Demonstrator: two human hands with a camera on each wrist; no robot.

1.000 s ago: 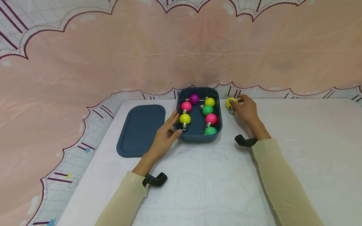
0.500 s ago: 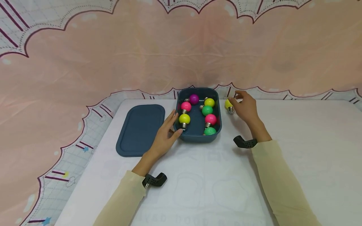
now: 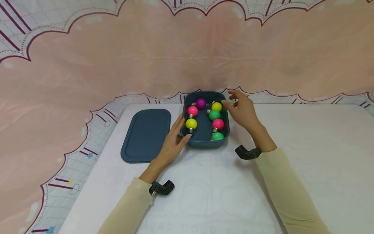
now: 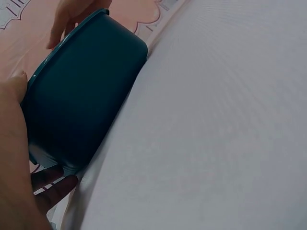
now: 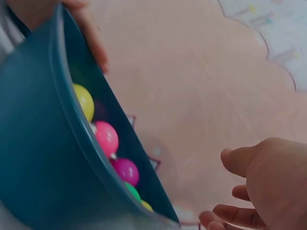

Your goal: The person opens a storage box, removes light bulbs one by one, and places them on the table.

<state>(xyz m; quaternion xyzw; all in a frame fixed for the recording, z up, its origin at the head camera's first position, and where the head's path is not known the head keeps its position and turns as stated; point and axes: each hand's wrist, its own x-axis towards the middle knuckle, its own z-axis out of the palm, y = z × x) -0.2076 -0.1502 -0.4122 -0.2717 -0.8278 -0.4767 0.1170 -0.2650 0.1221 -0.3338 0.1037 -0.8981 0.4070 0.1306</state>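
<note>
A dark blue box [image 3: 204, 144] on the white table holds several coloured bulbs: purple [image 3: 200, 103], pink [image 3: 193, 110], yellow [image 3: 191, 123], yellow [image 3: 217, 106], green [image 3: 214, 114], pink [image 3: 218, 124] and green [image 3: 217, 136]. My left hand [image 3: 181, 130] rests against the box's near-left corner, fingers straight along the wall. My right hand [image 3: 233, 104] hovers at the far-right rim with its fingers spread. In the right wrist view the right hand [image 5: 268, 187] shows nothing between thumb and fingers, beside the box [image 5: 43, 143]. The loose yellow bulb is out of sight.
The box's dark blue lid [image 3: 146, 135] lies flat to the left of the box. A pink cloth [image 3: 187, 58] hangs behind the table. White tabletop [image 3: 306, 146] spreads to the right and in front. In the left wrist view the box wall [image 4: 81, 96] fills the left side.
My right hand has moved left from beside the box to its far-right rim. The yellow bulb it held outside the box can no longer be seen. The left hand stayed put.
</note>
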